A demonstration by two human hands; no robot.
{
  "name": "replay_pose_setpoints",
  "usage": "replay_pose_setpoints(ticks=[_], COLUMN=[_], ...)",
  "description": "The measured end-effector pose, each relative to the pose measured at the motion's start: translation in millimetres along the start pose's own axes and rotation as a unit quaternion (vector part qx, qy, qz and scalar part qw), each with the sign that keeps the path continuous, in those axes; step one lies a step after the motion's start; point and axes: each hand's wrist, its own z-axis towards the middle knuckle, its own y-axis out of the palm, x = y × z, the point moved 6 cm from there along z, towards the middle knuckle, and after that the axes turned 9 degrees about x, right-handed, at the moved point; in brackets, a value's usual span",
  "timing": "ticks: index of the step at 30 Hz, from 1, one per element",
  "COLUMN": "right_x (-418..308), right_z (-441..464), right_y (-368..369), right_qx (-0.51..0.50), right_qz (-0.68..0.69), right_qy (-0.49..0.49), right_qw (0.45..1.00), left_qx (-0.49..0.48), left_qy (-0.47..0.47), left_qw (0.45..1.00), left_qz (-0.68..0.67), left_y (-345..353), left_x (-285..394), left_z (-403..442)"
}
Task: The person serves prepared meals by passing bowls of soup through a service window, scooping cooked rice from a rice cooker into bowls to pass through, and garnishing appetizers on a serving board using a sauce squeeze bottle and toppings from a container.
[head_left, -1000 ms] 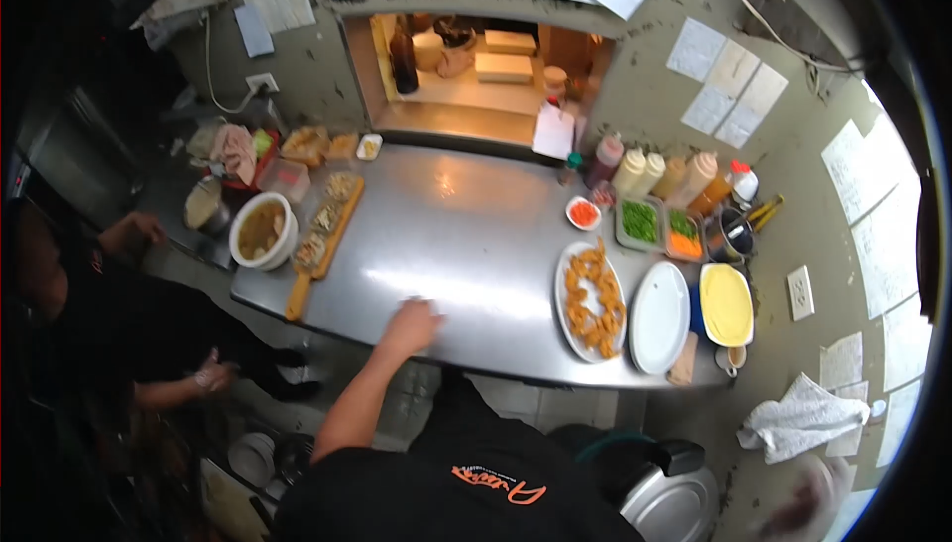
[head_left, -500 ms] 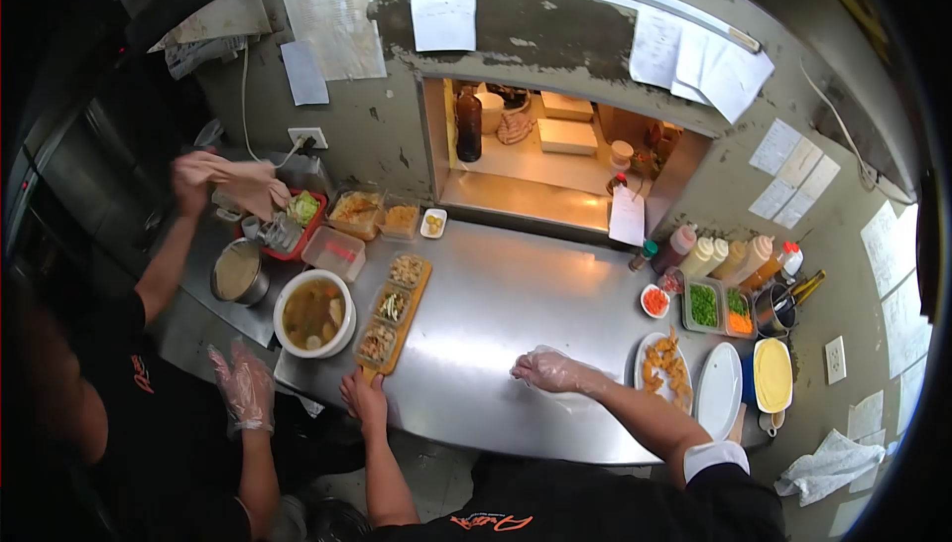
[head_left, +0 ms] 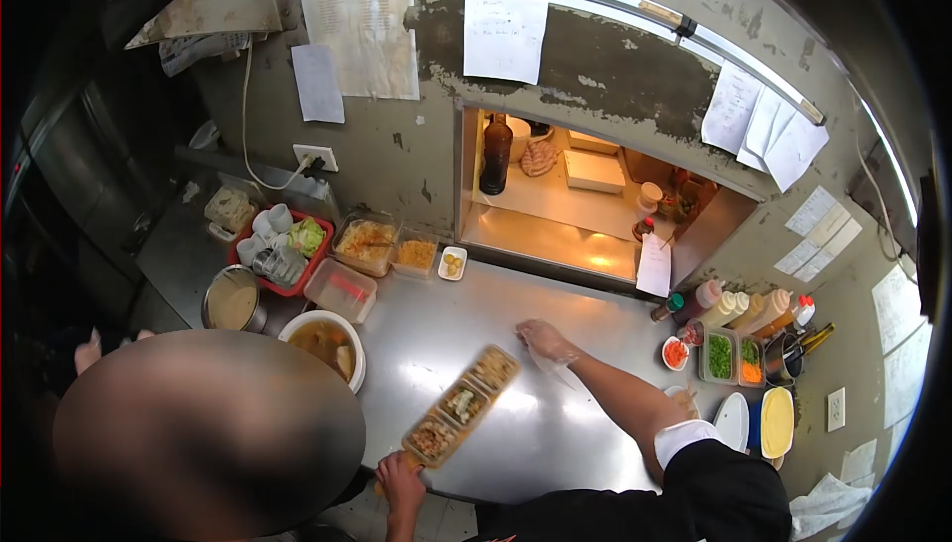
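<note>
My left hand [head_left: 400,482] is closed around the handle of a wooden serving board [head_left: 416,457] at the front edge of the steel counter. On the board stand a few small square dishes [head_left: 462,404] of chopped food, one topped with green bits. The board lies at a slant, its far end toward my right hand [head_left: 545,339]. That hand wears a loose clear plastic glove and hovers over the counter, past the board's far end. Its fingers look loosely bent and apart, with nothing visible in them. To the left, a white bowl of soup [head_left: 358,363] is partly hidden by a co-worker's blurred head.
A co-worker [head_left: 208,433] stands close at my left. Tubs of shredded food [head_left: 365,241] and a red basket [head_left: 299,287] line the back left. Squeeze bottles [head_left: 769,312], garnish tubs [head_left: 721,356] and a white plate [head_left: 732,419] stand at right. A lit pass-through window [head_left: 555,244] opens behind.
The board with its dishes has slid right and turned, my left hand still on its handle. My right hand has moved farther back. The co-worker has leaned in, covering part of the soup bowl.
</note>
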Motion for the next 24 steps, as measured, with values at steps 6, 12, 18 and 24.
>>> replay_pose_setpoints(ticks=[6, 12, 18, 24], right_x=[25, 34, -19, -107], right_z=[-133, -307, -354, -297], right_y=[-24, -52, -115, -323], right_qx=[-0.105, -0.007, 0.133, 0.24], right_qz=[-0.119, -0.073, -0.17, 0.085], right_qy=[-0.087, 0.266, 0.269, 0.223], right_qw=[0.984, 0.961, 0.939, 0.941], left_qx=[-0.083, -0.172, -0.221, -0.12], left_qy=[0.233, 0.47, 0.63, 0.499], left_qw=[0.967, 0.864, 0.745, 0.842], left_qz=[-0.066, -0.052, 0.001, -0.163], left_y=[11, 65, 141, 2], left_x=[28, 118, 218, 432], left_z=[40, 97, 136, 241])
